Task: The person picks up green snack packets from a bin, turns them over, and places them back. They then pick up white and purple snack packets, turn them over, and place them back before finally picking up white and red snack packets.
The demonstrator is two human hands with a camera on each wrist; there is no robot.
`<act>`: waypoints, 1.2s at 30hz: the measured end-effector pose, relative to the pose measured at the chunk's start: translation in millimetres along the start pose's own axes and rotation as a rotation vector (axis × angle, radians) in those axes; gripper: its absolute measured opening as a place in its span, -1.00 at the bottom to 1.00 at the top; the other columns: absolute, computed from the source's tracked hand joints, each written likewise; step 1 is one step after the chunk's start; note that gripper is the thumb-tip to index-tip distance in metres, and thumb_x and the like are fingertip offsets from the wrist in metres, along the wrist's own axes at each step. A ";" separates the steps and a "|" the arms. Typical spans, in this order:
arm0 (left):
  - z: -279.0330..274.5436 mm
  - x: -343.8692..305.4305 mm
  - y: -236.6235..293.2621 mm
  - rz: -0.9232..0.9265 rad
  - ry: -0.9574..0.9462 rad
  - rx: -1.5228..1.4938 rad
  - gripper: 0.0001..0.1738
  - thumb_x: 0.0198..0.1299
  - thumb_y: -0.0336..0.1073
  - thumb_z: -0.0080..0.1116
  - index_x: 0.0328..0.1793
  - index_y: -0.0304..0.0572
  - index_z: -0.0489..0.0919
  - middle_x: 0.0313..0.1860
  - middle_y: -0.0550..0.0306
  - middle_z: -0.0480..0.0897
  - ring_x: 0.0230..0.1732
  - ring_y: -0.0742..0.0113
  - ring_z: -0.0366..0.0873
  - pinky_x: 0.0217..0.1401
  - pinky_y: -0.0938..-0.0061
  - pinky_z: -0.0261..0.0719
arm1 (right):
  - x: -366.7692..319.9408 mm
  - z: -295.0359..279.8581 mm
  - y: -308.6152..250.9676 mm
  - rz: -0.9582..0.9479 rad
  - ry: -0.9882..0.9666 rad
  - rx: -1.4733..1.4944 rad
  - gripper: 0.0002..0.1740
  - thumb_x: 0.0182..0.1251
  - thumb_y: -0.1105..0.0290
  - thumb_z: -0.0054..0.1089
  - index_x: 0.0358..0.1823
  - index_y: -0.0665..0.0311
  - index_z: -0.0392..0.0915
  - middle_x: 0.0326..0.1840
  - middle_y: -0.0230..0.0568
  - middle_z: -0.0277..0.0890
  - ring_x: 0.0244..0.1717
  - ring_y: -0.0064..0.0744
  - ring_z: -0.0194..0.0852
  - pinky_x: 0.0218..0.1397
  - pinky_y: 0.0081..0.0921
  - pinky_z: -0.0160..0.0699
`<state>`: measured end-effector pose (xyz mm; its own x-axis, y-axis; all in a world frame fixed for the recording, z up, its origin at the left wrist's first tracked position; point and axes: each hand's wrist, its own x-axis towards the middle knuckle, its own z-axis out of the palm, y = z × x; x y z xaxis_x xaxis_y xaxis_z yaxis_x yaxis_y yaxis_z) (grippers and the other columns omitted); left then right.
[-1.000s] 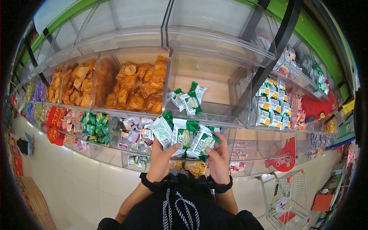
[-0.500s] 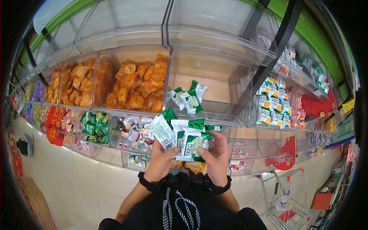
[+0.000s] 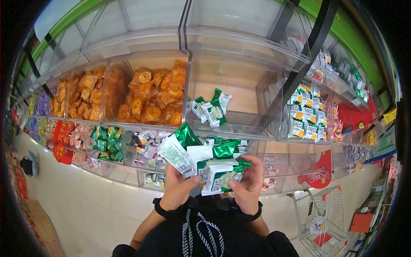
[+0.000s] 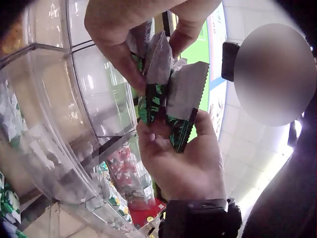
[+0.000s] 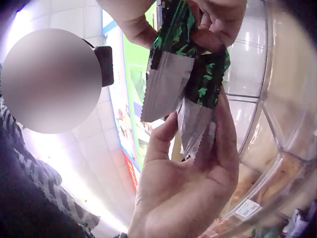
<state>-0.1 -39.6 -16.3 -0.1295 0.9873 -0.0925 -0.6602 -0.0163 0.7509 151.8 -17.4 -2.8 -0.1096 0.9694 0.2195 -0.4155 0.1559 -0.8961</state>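
Between both hands is a cluster of green-and-white snack packets. The left hand [image 3: 179,188] grips the left packet [image 3: 176,157] and the middle one, its thumb on their lower edges. The right hand [image 3: 250,182] pinches the front packet [image 3: 220,177], which overlaps the others. Seen in the left wrist view, the left hand [image 4: 143,29] enters from above and the right hand [image 4: 185,171] from below, around crimped packet ends [image 4: 185,91]. The right wrist view shows the left hand [image 5: 188,198] below and the right hand [image 5: 218,25] above. Several similar packets [image 3: 212,112] lie in the bin beyond.
Clear shelf bins [image 3: 239,132] stretch across, one with orange snacks [image 3: 152,96], another with orange-and-white packets [image 3: 305,112]. Lower bins hold assorted sweets [image 3: 107,141]. A shopping cart [image 3: 323,214] stands at the lower right; red signs [image 3: 317,171] hang on the shelf.
The right-side packet has moved left over the middle one and down toward the person. The packets' green ends have spread upward; both hands keep their grip.
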 end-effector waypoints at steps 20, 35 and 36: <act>0.7 -3.5 -2.5 0.040 0.005 0.023 -0.22 -0.19 -0.67 0.11 0.22 -0.25 0.06 0.11 0.04 0.29 0.15 0.22 0.27 0.17 0.36 0.24 | -4.6 -1.7 0.1 0.036 0.042 0.022 -0.38 -0.15 0.63 0.16 0.02 0.35 0.13 -0.04 -0.20 0.18 -0.02 -0.43 0.21 0.05 -0.51 0.23; -11.6 12.5 -9.3 -0.147 0.048 0.319 -0.33 -0.15 -0.65 0.02 0.18 -0.25 0.14 0.06 0.10 0.34 0.11 0.34 0.27 0.15 0.44 0.22 | 2.4 -37.9 37.6 0.356 -0.207 -0.348 -0.39 -0.09 0.44 0.26 0.05 0.26 0.22 0.10 -0.13 0.11 0.12 -0.31 0.10 0.12 -0.46 0.15; -19.1 14.0 -10.8 -0.164 0.003 0.409 -0.32 -0.16 -0.64 0.04 0.19 -0.24 0.14 0.07 0.10 0.34 0.10 0.35 0.27 0.15 0.45 0.21 | 1.5 -41.4 40.9 0.360 -0.209 -0.349 -0.39 -0.09 0.44 0.26 0.05 0.26 0.22 0.10 -0.13 0.11 0.12 -0.31 0.10 0.12 -0.46 0.15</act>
<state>-8.9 -28.6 -38.2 -0.0502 0.9710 -0.2337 -0.3251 0.2054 0.9231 172.1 -1.8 -55.0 -0.3821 0.9202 -0.0848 0.0018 -0.0910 -0.9958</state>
